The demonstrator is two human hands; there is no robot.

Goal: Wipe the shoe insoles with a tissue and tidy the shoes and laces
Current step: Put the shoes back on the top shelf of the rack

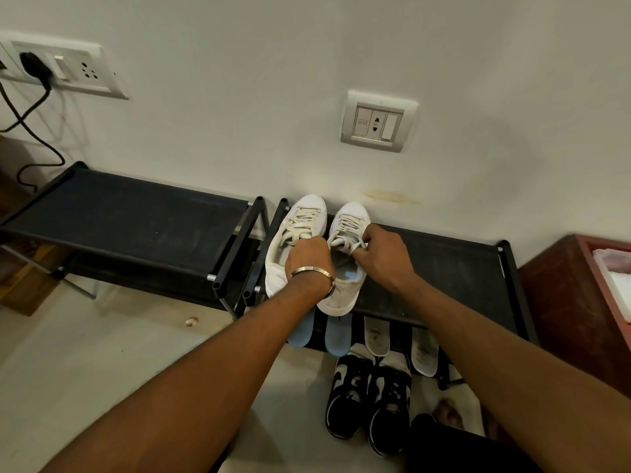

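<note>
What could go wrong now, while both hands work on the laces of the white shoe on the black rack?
The right white shoe has its heel over the black rack's front edge; a pull on the lace by the right hand might tip it off. It could then land on the insoles leaning below. The left hand seems to steady it.

The left hand (309, 256) covers the heel opening of the left white shoe (293, 233), so what its fingers hold cannot be told. The left forearm hides the heel ends of the blue insoles (336, 336). The red bin (577, 302) is cut off by the right edge.
</note>
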